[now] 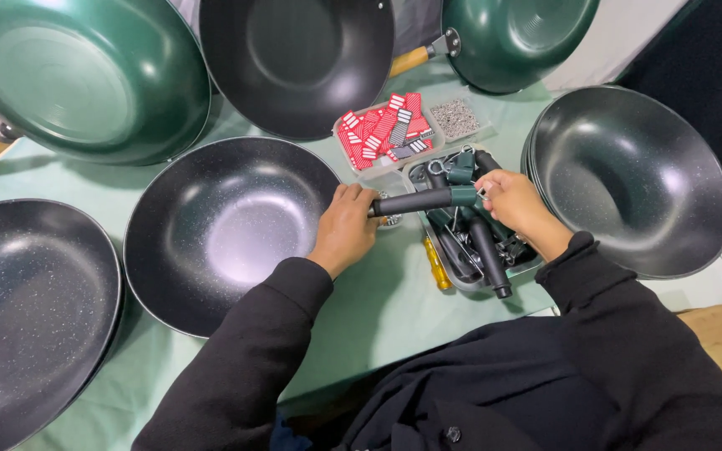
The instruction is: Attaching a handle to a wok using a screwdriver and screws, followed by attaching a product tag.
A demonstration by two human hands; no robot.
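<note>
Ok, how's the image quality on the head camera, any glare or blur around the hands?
Head view: both hands are sharp, the left hand and right hand holding a black pan handle with a green metal end; soft white glare pools in the speckled black wok beside the left hand and in the stacked dark woks at right; wide-angle bending shows at the edges.

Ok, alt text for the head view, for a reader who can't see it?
Both hands, left hand and right hand, hold a black pan handle over a tray of handles, with dark woks all round on a green table.
</note>
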